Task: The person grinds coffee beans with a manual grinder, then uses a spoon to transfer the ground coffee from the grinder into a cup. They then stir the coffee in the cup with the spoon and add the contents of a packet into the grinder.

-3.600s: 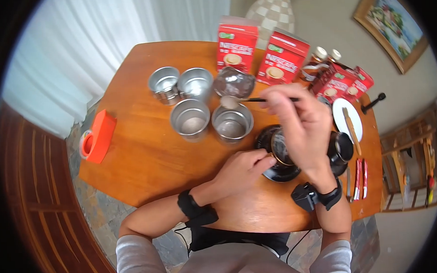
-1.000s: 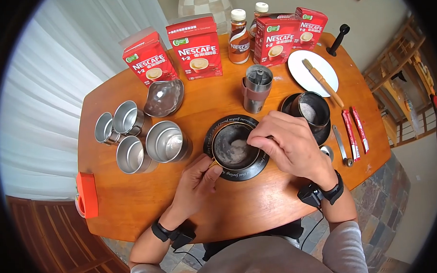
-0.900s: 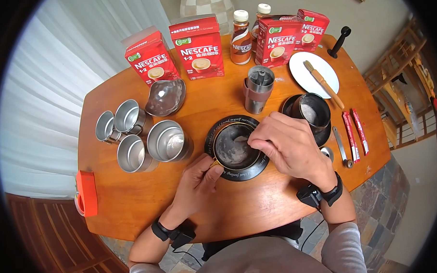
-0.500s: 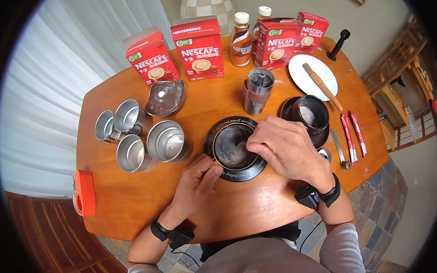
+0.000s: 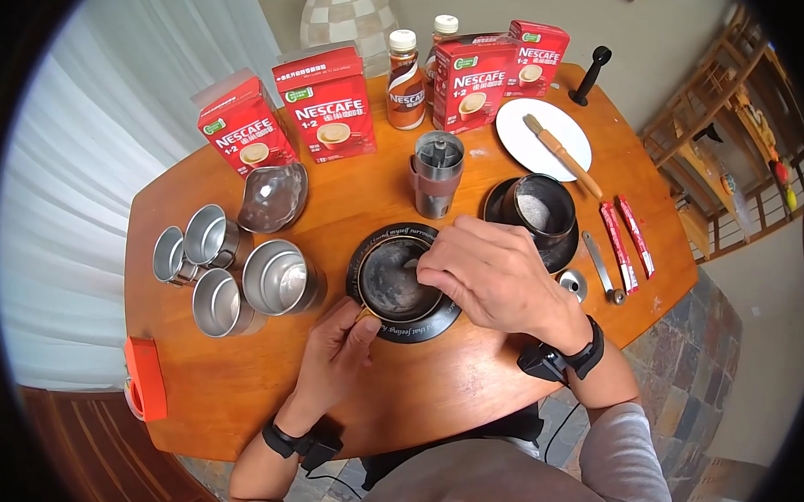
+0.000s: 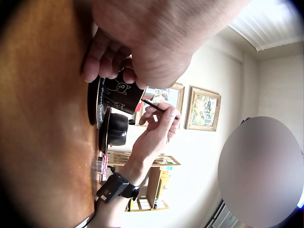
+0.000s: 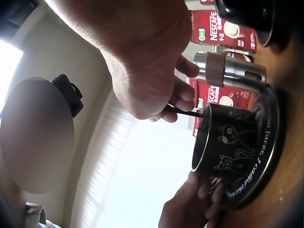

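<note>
A black cup (image 5: 390, 287) with a gold rim and cat drawings stands on a black lettered saucer (image 5: 420, 330). My left hand (image 5: 334, 346) holds the cup's handle, fingers close above the tabletop. Over the cup's right rim, my right hand (image 5: 491, 270) pinches the thin dark handle of a spoon (image 7: 187, 112). The spoon's lower end is inside the cup, in a greyish, pale-streaked content. In the left wrist view, the spoon handle (image 6: 154, 105) slants up from the rim into the right fingers.
A steel grinder (image 5: 436, 174) stands behind the cup; a second black cup (image 5: 542, 212) with pale powder is to the right. Several metal cups (image 5: 279, 277) and a dark dish (image 5: 273, 198) are left. Coffee boxes (image 5: 331, 112), bottles, a plate (image 5: 513, 141) with a brush, and sachets (image 5: 619, 248) surround them.
The right hand has come down from holding the spoon raised, and the spoon now moves within the cup. A pale clump seen inside has spread out. The left hand keeps the handle.
</note>
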The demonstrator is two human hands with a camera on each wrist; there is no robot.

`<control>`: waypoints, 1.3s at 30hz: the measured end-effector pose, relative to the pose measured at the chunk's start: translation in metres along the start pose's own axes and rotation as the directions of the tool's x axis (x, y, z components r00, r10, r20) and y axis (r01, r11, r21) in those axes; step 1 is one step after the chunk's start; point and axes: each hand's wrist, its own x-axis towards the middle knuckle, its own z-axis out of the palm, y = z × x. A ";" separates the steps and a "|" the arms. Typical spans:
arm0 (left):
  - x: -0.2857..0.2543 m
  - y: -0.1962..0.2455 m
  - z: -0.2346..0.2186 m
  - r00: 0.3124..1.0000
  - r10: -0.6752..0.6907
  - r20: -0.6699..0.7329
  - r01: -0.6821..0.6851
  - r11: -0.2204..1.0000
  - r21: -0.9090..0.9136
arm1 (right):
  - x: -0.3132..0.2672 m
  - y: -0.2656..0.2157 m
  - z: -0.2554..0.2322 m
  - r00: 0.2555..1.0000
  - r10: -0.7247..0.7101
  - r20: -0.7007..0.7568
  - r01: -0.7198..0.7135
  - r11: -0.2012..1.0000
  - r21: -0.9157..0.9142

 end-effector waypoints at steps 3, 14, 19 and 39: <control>0.000 0.001 0.000 1.000 -0.001 0.002 0.001 1.000 0.005 | 0.000 0.001 0.000 1.000 0.015 0.013 -0.015 1.000 0.016; -0.001 0.002 0.001 1.000 0.016 -0.005 -0.016 1.000 0.021 | -0.002 0.001 0.000 0.986 0.163 0.044 -0.167 0.979 0.114; 0.000 0.002 0.002 0.999 0.039 -0.006 -0.039 0.999 0.031 | -0.003 -0.002 0.005 0.959 0.274 0.065 -0.282 0.942 0.181; 0.000 0.000 0.002 0.999 0.042 -0.004 -0.042 0.999 0.031 | -0.005 -0.008 0.010 0.825 0.538 0.172 -0.562 0.749 0.351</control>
